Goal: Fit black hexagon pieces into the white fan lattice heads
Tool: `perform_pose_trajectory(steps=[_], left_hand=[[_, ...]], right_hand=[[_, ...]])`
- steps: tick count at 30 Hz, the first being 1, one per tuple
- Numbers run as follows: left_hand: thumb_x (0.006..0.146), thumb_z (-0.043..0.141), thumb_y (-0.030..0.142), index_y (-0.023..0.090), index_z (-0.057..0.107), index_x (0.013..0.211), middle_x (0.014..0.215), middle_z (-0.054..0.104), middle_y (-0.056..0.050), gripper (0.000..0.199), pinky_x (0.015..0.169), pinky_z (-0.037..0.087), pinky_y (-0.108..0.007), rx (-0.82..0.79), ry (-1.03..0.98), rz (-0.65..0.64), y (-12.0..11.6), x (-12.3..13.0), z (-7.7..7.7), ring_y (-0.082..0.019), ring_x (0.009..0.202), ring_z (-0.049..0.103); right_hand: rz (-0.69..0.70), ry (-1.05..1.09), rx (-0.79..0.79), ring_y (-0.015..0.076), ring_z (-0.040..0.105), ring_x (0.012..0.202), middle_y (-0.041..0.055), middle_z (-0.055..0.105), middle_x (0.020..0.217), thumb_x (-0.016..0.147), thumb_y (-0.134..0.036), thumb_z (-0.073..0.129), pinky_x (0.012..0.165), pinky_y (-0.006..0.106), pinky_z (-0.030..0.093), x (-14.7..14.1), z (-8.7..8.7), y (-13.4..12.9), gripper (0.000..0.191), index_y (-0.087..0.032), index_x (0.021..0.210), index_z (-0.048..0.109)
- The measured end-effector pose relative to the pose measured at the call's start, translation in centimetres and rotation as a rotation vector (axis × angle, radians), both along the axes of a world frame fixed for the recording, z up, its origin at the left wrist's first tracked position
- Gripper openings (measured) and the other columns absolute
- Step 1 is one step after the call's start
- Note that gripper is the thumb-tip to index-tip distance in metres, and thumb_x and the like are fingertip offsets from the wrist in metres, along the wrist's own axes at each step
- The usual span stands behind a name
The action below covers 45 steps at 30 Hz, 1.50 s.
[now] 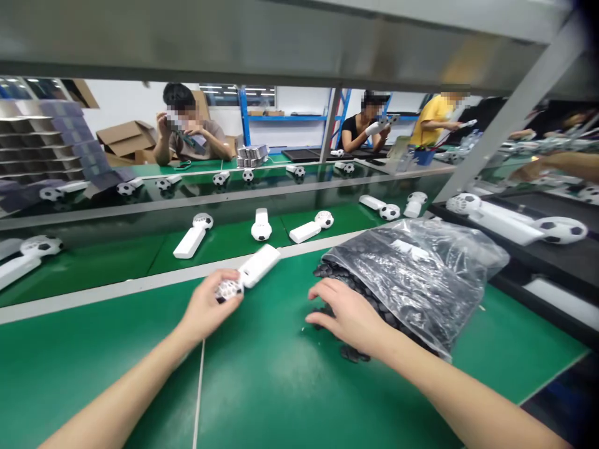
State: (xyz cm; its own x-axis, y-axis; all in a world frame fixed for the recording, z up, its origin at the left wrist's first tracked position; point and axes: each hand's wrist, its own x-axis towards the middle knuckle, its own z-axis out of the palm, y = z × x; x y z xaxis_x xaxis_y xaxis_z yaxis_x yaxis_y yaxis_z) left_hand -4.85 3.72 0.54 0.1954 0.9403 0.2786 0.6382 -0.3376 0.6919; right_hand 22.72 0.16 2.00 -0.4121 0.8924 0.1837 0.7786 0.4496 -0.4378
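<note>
My left hand (pixel 210 305) is closed around the round, football-patterned head of a white handheld fan (pixel 260 265). The fan's handle sticks out to the upper right, above the green tabletop (pixel 262 386). At the mouth of a clear plastic bag (pixel 421 274), my right hand (pixel 344 312) has its thumb and fingers apart, and nothing shows between them. Small dark pieces (pixel 334 271) spill from the bag under and behind this hand. A few more loose dark pieces (pixel 353 354) lie just below it. My right palm hides part of the pile.
Beyond a pale rail (pixel 140 285), several football-headed fans (pixel 189 242) lie on a green conveyor belt (pixel 229 249). Black trays with fans (pixel 561 231) stand at the right. A slanted metal post (pixel 505 112) and an overhead shelf (pixel 281 37) frame the view. Co-workers sit across the line.
</note>
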Motion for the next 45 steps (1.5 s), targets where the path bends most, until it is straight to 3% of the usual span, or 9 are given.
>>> perform_pose_trajectory(steps=[6, 12, 17, 21, 30, 34, 37, 40, 45], left_hand=[[0.076, 0.049, 0.037, 0.011, 0.050, 0.106, 0.108, 0.056, -0.016, 0.040, 0.085, 0.042, -0.045, 0.070, 0.376, 0.316, 10.2, -1.6, 0.4, -0.034, 0.106, 0.049], [0.072, 0.058, 0.039, 0.023, 0.036, 0.131, 0.139, 0.031, -0.012, 0.065, 0.104, 0.023, -0.045, 0.127, 0.558, 0.081, 15.7, 5.2, -0.4, -0.033, 0.129, 0.023], [0.074, 0.054, 0.031, 0.025, 0.038, 0.129, 0.129, 0.037, -0.014, 0.058, 0.087, 0.042, -0.035, 0.048, 0.621, -0.031, 17.3, 9.7, -0.6, -0.027, 0.105, 0.054], [0.074, 0.052, 0.036, 0.025, 0.042, 0.124, 0.112, 0.043, -0.011, 0.053, 0.076, 0.047, -0.035, 0.002, 0.645, -0.081, 14.2, 10.2, 1.1, -0.025, 0.086, 0.060], [0.074, 0.052, 0.034, 0.027, 0.034, 0.131, 0.112, 0.046, -0.009, 0.060, 0.066, 0.048, -0.033, -0.157, 0.750, -0.386, -2.6, 6.0, 3.8, -0.023, 0.080, 0.059], [0.067, 0.059, 0.023, 0.028, 0.049, 0.115, 0.126, 0.043, -0.008, 0.049, 0.094, 0.036, -0.046, 0.006, 0.774, -0.563, -3.5, 4.4, 2.9, -0.031, 0.117, 0.041], [0.070, 0.058, 0.029, 0.022, 0.051, 0.101, 0.116, 0.053, -0.007, 0.032, 0.103, 0.022, -0.051, 0.059, 0.753, -0.691, -2.8, 4.4, 2.2, -0.028, 0.114, 0.044], [0.078, 0.051, 0.043, 0.018, 0.049, 0.089, 0.089, 0.060, -0.007, 0.027, 0.087, 0.041, -0.044, -0.007, 0.750, -0.556, -3.2, 4.7, 1.4, -0.025, 0.087, 0.057], [0.081, 0.042, 0.051, 0.014, 0.047, 0.099, 0.095, 0.059, -0.014, 0.041, 0.068, 0.046, -0.038, -0.133, 0.774, -0.205, -4.7, 4.2, 0.5, -0.030, 0.086, 0.059]], right_hand=[[-0.250, -0.244, -0.011, 0.0254, 0.055, 0.091, 0.0104, 0.057, 0.101, 0.080, -0.030, 0.059, 0.075, 0.038, 0.049, 3.7, -2.7, -2.3, 0.029, -0.018, 0.107, 0.059], [-0.215, -0.122, 0.046, 0.0201, 0.056, 0.086, 0.0068, 0.059, 0.094, 0.085, -0.024, 0.052, 0.075, 0.031, 0.048, 3.2, -4.3, -1.6, 0.017, -0.018, 0.096, 0.063], [-0.150, -0.080, 0.220, 0.0186, 0.054, 0.080, 0.0047, 0.062, 0.084, 0.084, -0.017, 0.052, 0.070, 0.030, 0.042, 3.4, -5.0, -1.6, 0.014, -0.020, 0.092, 0.064], [-0.155, -0.059, 0.295, 0.0164, 0.053, 0.073, 0.0035, 0.062, 0.077, 0.087, -0.013, 0.046, 0.068, 0.030, 0.038, 3.6, -4.9, -1.8, 0.020, -0.019, 0.098, 0.061], [-0.085, 0.151, 0.268, 0.0175, 0.057, 0.087, 0.0076, 0.063, 0.092, 0.088, -0.018, 0.045, 0.081, 0.031, 0.046, 4.1, -5.2, -1.1, 0.019, -0.016, 0.101, 0.060], [-0.057, 0.144, 0.322, 0.0187, 0.056, 0.083, 0.0077, 0.061, 0.085, 0.087, -0.021, 0.049, 0.075, 0.032, 0.048, 4.1, -4.5, -1.1, 0.018, -0.018, 0.094, 0.065], [-0.055, 0.148, 0.359, 0.0188, 0.056, 0.083, 0.0068, 0.061, 0.084, 0.085, -0.022, 0.052, 0.075, 0.032, 0.047, 3.7, -3.3, -1.4, 0.015, -0.020, 0.088, 0.066], [-0.060, 0.194, 0.223, 0.0165, 0.058, 0.080, 0.0045, 0.064, 0.083, 0.084, -0.019, 0.053, 0.077, 0.031, 0.047, 3.1, -2.4, -2.0, 0.009, -0.018, 0.085, 0.062], [-0.041, 0.170, -0.081, 0.0143, 0.058, 0.072, 0.0036, 0.062, 0.081, 0.083, -0.015, 0.050, 0.068, 0.028, 0.047, 1.8, -1.4, -2.9, 0.015, -0.016, 0.097, 0.056]])
